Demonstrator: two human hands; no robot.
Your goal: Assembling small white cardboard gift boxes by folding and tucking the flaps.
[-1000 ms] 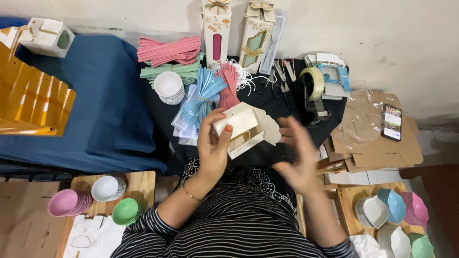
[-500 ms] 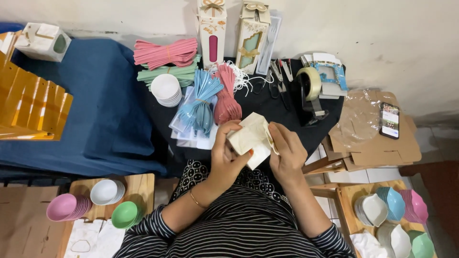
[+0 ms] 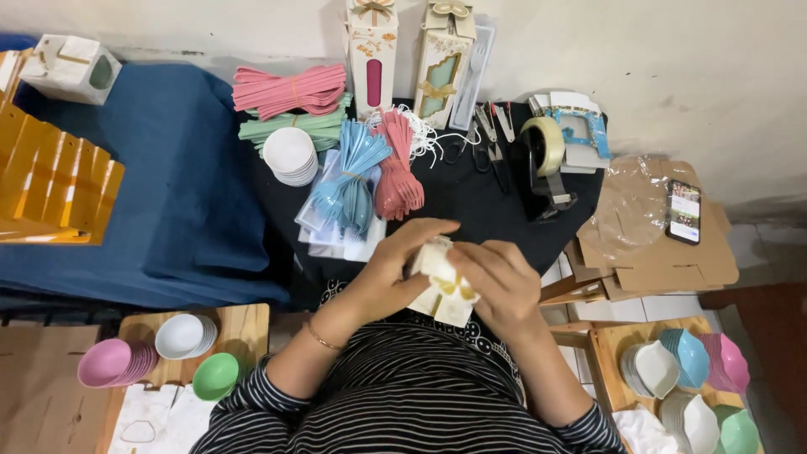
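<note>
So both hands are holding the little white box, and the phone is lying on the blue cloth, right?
Not quite. In the head view both hands, left hand and right hand, do hold the white box, but the phone lies on the brown cardboard, not the blue cloth.

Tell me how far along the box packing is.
Two finished window boxes stand upright at the back. Left hand and right hand hold a cream box, partly folded. Bundled plastic cutlery and stacked bowls lie unpacked.
</note>
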